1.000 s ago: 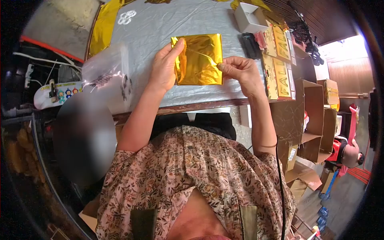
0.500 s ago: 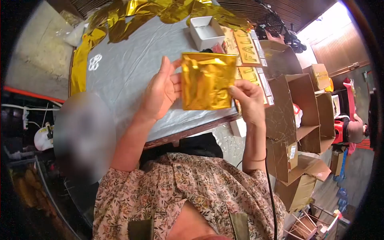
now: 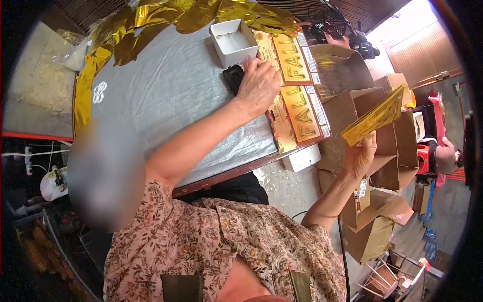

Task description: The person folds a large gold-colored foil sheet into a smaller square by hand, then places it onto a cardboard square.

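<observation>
My right hand (image 3: 361,156), off the table's right side, pinches the lower end of a flat gold foil packet (image 3: 373,117), tilted and seen partly edge-on. On the table, my left hand (image 3: 259,86) is closed, its fingers bent down between a small white box (image 3: 234,43) and the FALL cards. What those fingers hold is hidden; a bit of pink shows at their tips. A black object (image 3: 233,78) lies against the left side of that hand. Two FALL cards with gold letters, a far one (image 3: 293,59) and a near one (image 3: 301,113), lie right of it.
The table has a grey sheet (image 3: 166,85) over it. Gold foil pieces (image 3: 196,16) lie along its far and left edges, and white rings (image 3: 99,92) at left. Open cardboard boxes (image 3: 342,70) stand to the right. Another person (image 3: 445,163) is at far right.
My left hand has let go of the gold foil packet and moved forward to beside the white box. My right hand has carried the packet right, over the cardboard boxes, and tilted it.
</observation>
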`<state>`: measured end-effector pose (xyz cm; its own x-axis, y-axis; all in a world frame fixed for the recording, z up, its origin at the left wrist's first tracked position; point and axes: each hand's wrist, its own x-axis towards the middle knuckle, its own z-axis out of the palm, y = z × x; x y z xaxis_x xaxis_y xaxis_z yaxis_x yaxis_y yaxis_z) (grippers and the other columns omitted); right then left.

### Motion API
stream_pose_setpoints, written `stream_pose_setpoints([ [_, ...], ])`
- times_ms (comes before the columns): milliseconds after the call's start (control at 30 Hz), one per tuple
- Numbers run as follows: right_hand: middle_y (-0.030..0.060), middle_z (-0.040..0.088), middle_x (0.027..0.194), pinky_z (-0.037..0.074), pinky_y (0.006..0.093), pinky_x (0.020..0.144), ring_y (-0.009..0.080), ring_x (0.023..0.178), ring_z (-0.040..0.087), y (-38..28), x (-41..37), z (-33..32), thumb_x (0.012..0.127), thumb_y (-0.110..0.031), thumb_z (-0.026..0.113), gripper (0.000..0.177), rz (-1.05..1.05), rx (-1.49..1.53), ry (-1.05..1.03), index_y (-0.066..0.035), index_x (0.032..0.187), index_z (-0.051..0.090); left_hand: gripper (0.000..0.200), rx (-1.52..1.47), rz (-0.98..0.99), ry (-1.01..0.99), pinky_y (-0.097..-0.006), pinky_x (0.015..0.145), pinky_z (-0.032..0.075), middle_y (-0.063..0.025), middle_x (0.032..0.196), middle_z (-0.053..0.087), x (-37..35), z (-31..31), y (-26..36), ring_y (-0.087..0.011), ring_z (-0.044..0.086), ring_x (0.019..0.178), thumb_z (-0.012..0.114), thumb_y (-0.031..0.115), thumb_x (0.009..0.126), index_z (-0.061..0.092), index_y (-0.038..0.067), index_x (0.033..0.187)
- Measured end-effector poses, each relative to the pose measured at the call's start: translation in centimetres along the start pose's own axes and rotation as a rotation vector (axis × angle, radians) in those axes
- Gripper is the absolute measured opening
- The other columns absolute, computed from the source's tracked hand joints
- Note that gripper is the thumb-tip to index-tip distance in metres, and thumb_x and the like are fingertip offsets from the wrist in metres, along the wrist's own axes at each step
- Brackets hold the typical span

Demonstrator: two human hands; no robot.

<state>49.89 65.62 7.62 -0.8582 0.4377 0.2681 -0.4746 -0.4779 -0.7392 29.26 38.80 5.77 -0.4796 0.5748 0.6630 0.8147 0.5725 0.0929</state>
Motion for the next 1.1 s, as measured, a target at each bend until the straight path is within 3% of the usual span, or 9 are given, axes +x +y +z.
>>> stream_pose_setpoints([
  [100,0.0100,0.067,0.125,0.050,0.0420,0.107,0.0192,0.113,0.066,0.0,-0.2,-0.5,0.097,-0.005,0.069,0.033,0.023,0.038,0.017,0.000,0.128,0.058,0.011,0.106,0.038,-0.095,-0.0409,0.097,0.041,-0.0071,0.087,0.070,0.0,0.8,0.4,-0.0210,0.064,0.098,0.067,0.014,0.081,0.074,0.006,0.085],
  [300,0.0057,0.068,0.122,0.052,0.0439,0.105,0.0181,0.112,0.066,0.1,-0.4,0.0,0.098,-0.006,0.069,0.019,0.063,0.067,0.013,-0.005,0.116,0.061,0.005,-0.049,0.046,-0.102,-0.0407,0.096,0.044,-0.0087,0.081,0.069,0.8,0.0,1.3,-0.0230,0.068,0.092,0.067,0.006,0.078,0.069,0.003,0.075],
  [467,0.0034,0.068,0.119,0.053,0.0448,0.104,0.0181,0.112,0.066,-0.1,-0.6,0.9,0.097,-0.007,0.070,0.019,0.067,0.073,-0.008,-0.007,0.114,0.061,0.005,0.104,0.130,-0.060,-0.0385,0.094,0.048,-0.0100,0.072,0.069,1.9,0.0,2.2,-0.0221,0.070,0.081,0.066,0.005,0.075,0.069,0.004,0.071],
  [700,0.0043,0.068,0.123,0.050,0.0455,0.108,0.0193,0.115,0.066,-0.5,-1.6,1.1,0.097,-0.005,0.071,0.023,0.056,0.060,0.020,-0.007,0.118,0.063,0.009,0.053,0.072,-0.044,-0.0372,0.094,0.050,-0.0084,0.075,0.071,2.4,-1.2,3.1,-0.0216,0.071,0.083,0.063,0.007,0.078,0.070,0.005,0.073],
  [767,0.0055,0.067,0.126,0.049,0.0451,0.109,0.0201,0.117,0.065,-0.4,-1.8,-1.2,0.096,-0.006,0.071,0.026,0.043,0.052,0.004,-0.007,0.121,0.063,0.009,0.054,0.082,0.019,-0.0379,0.095,0.049,-0.0082,0.081,0.072,2.9,-1.9,3.1,-0.0207,0.072,0.088,0.064,0.009,0.081,0.070,0.006,0.076],
  [900,0.0103,0.063,0.127,0.050,0.0420,0.104,0.0257,0.118,0.058,-0.8,-2.0,-2.5,0.092,-0.013,0.074,0.041,0.042,-0.041,0.094,-0.008,0.130,0.060,0.009,0.124,0.135,0.472,-0.0398,0.098,0.048,-0.0076,0.104,0.071,6.0,-4.2,3.2,-0.0174,0.072,0.098,0.065,0.015,0.088,0.069,0.007,0.092],
  [967,0.0091,0.061,0.116,0.051,0.0376,0.095,0.0266,0.108,0.054,-0.4,-1.6,-4.0,0.091,-0.012,0.074,0.041,0.012,-0.024,0.016,-0.008,0.129,0.058,0.011,0.149,0.107,0.612,-0.0385,0.095,0.047,-0.0052,0.105,0.070,7.3,-8.0,2.8,-0.0182,0.072,0.094,0.065,0.016,0.089,0.064,0.009,0.097],
  [1033,0.0073,0.056,0.108,0.049,0.0330,0.084,0.0246,0.103,0.047,-0.5,-1.7,0.0,0.090,-0.012,0.076,0.038,0.076,0.025,0.105,-0.004,0.122,0.057,0.010,0.090,0.006,0.536,-0.0374,0.086,0.050,-0.0044,0.096,0.069,7.0,-12.8,2.2,-0.0204,0.071,0.087,0.065,0.016,0.091,0.061,0.011,0.099],
  [1100,0.0065,0.051,0.107,0.046,0.0304,0.081,0.0221,0.102,0.044,0.4,-1.2,1.1,0.089,-0.011,0.077,0.038,0.119,0.135,-0.046,0.000,0.119,0.056,0.008,-0.059,-0.099,0.545,-0.0391,0.071,0.052,-0.0062,0.087,0.067,5.4,-16.2,0.4,-0.0270,0.070,0.077,0.065,0.016,0.095,0.062,0.009,0.096],
])
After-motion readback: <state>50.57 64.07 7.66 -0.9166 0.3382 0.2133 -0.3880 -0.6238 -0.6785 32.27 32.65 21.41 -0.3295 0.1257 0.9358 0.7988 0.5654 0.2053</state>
